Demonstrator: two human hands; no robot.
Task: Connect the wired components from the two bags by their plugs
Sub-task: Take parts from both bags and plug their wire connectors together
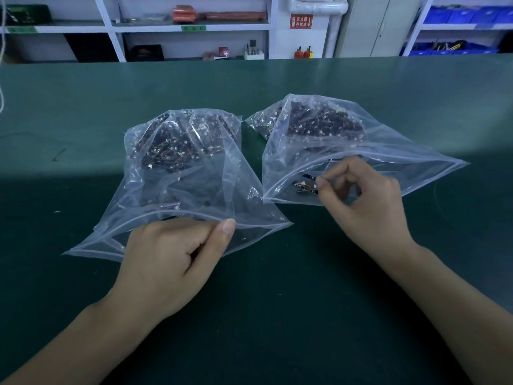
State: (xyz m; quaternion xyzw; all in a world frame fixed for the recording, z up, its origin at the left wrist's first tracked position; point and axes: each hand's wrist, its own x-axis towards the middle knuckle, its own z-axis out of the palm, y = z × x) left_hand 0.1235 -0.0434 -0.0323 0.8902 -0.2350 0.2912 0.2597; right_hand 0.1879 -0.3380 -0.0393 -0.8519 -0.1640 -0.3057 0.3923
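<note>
While the left hand pinches the rim of the left bag at lower centre of the frame, the right hand reaches into the mouth of the right bag and pinches a small wired part, so the step looks like fetching the first piece. Next, I judge, that part must come clear of the plastic and a mate be drawn from the left bag, where tangled wires may snag. Both bags lie on the green worktop, with shelves across the top of the frame.
</note>
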